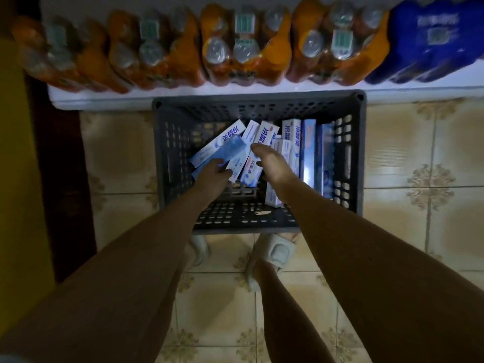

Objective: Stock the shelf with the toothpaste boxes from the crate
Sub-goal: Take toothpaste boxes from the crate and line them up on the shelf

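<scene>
Here the left hand (213, 174) grips toothpaste boxes (222, 150) inside the crate (167, 142).

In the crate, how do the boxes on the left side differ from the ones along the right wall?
The left boxes lie tilted and fanned across one another; the right boxes stand on edge in a neat parallel row. The left hand and right hand are at the left boxes; nothing touches the right boxes beside the wall. Both groups are blue-and-white toothpaste cartons inside the grey crate.
</scene>
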`<state>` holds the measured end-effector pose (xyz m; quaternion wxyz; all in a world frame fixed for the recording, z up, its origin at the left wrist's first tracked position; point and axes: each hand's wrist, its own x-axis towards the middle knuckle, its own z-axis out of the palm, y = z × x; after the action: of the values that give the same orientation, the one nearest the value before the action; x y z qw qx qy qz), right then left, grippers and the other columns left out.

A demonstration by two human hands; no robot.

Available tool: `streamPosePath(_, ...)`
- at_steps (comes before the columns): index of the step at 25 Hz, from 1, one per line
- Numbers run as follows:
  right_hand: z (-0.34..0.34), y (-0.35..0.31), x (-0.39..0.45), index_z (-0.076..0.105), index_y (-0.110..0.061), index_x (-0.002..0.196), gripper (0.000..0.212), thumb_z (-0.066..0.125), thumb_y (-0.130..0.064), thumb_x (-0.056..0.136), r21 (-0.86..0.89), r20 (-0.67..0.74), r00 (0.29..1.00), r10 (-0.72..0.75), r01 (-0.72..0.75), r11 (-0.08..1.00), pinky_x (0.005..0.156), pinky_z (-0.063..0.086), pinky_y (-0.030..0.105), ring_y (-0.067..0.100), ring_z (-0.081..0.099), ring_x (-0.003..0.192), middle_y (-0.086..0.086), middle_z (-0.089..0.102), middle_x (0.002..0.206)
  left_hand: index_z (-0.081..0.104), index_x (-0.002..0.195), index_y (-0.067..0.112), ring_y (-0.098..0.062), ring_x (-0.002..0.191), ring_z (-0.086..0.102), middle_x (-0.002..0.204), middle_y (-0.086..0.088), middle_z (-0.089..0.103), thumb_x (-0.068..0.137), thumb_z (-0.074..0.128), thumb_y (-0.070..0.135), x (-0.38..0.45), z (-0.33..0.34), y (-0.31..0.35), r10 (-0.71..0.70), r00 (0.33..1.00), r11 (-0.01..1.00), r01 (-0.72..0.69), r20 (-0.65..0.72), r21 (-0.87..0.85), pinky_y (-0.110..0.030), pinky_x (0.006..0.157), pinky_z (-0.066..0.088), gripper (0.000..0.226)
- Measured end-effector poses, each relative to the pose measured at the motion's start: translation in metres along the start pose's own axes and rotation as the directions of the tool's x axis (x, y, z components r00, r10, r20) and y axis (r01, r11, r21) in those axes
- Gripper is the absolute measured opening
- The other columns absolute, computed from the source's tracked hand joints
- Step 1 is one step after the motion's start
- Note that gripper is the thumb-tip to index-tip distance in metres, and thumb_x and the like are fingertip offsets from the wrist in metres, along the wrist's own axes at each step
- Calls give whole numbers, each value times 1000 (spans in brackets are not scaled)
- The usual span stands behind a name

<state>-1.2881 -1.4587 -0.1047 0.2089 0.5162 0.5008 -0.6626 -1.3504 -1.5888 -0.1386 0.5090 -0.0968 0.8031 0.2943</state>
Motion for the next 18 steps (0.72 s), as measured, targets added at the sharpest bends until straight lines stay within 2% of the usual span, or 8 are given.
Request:
streamPosePath(3,9,24,56,40,-18,148,48,44,-33,103,-89,-28,999,-26,23,996,99,41,33,27,46,131,7,42,151,38,144,7,-22,127,46,138,-7,45,90,65,5,53,6,-28,73,997,986,-67,-30,155,-22,89,37,61)
streamPosePath(4,12,29,70,37,-18,150,49,41,-33,104,-139,-37,999,-34,29,990,94,46,33,28,50,126,10,43,150,37,144,7,-20,128,44,138,-6,45,87,68,3,69,9,-35,105,994,973,-97,-27,208,-20,89,36,65)
streamPosePath(7,19,43,106,30,-12,153,49,36,-27,106,-220,-40,997,-62,52,974,70,46,35,30,60,106,18,52,140,40,142,9,-26,133,42,143,-10,43,79,77,7,114,20,-49,216,975,912,-181,-57,368,-30,100,39,73)
streamPosePath(9,24,51,126,36,-10,148,43,35,-20,106,-239,-29,995,-93,83,967,57,44,26,17,56,78,17,58,119,43,138,13,-29,132,40,141,-12,41,78,78,11,132,26,-51,283,951,853,-190,-125,487,-40,102,42,70)
streamPosePath(10,28,54,134,42,-9,144,40,35,-15,105,-235,-23,995,-99,90,968,57,42,23,14,51,72,16,59,109,43,137,14,-30,131,39,141,-13,40,79,76,12,137,28,-49,303,938,823,-169,-167,543,-42,100,42,67)
streamPosePath(12,31,62,145,50,-7,135,37,34,-3,102,-159,-37,994,-101,94,983,58,42,22,17,53,77,13,58,100,45,130,13,-32,128,39,137,-13,40,79,74,13,143,32,-46,357,908,787,-165,-220,594,-45,96,43,59)
streamPosePath(15,28,68,144,53,-6,122,30,38,3,98,154,-62,998,-8,17,988,73,52,30,23,59,98,13,58,119,47,120,8,-34,120,46,129,-16,49,78,76,17,144,30,-43,406,889,772,-208,-213,601,-50,91,47,52)
streamPosePath(18,18,72,125,55,-3,123,27,43,-3,99,192,40,999,-4,-4,981,78,55,34,19,65,94,12,64,120,48,115,6,-32,115,56,124,-16,58,76,80,18,131,21,-40,429,890,768,-269,-154,581,-47,87,52,52)
